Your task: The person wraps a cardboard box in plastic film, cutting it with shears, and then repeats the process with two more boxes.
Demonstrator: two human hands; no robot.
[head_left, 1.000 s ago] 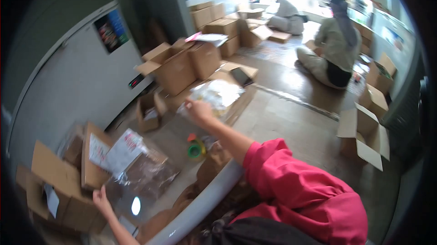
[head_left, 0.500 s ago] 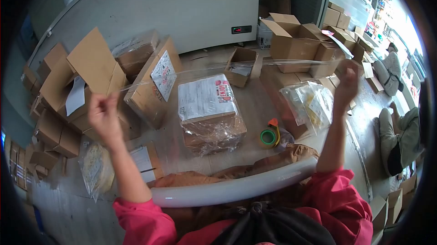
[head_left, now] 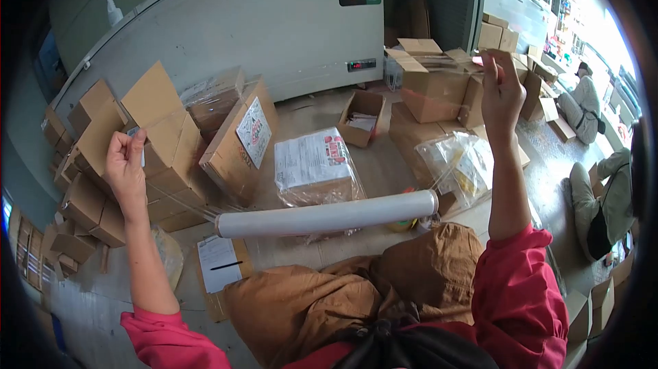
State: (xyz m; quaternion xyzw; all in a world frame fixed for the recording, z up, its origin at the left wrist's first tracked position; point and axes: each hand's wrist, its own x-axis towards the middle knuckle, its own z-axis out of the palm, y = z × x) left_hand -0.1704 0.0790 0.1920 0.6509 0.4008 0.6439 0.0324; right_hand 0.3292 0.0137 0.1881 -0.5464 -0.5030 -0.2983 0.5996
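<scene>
My left hand (head_left: pixel 127 161), thumb up and fingers curled, pinches one side of a sheet of clear stretch film. The other side is pinched in my right hand (head_left: pixel 504 88), raised at the upper right. Between them the film runs down to a thick white roll of stretch film (head_left: pixel 329 215), which hangs level above my knees. Behind the roll a carton (head_left: pixel 319 195) wrapped in film sits on the floor, with a printed label sheet (head_left: pixel 305 158) on its top. The roll hides its lower front.
Open cartons (head_left: pixel 161 146) crowd the left, and another open carton (head_left: pixel 439 91) stands at the back right. A clipboard (head_left: pixel 221 266) with a pen lies by my left knee. Bagged goods (head_left: pixel 456 163) lie to the right. Two people (head_left: pixel 603 194) sit farther right.
The film roll has risen from my lap and moved forward, now partly covering the wrapped carton. My left hand has shifted left, and my right hand has gone up and slightly left.
</scene>
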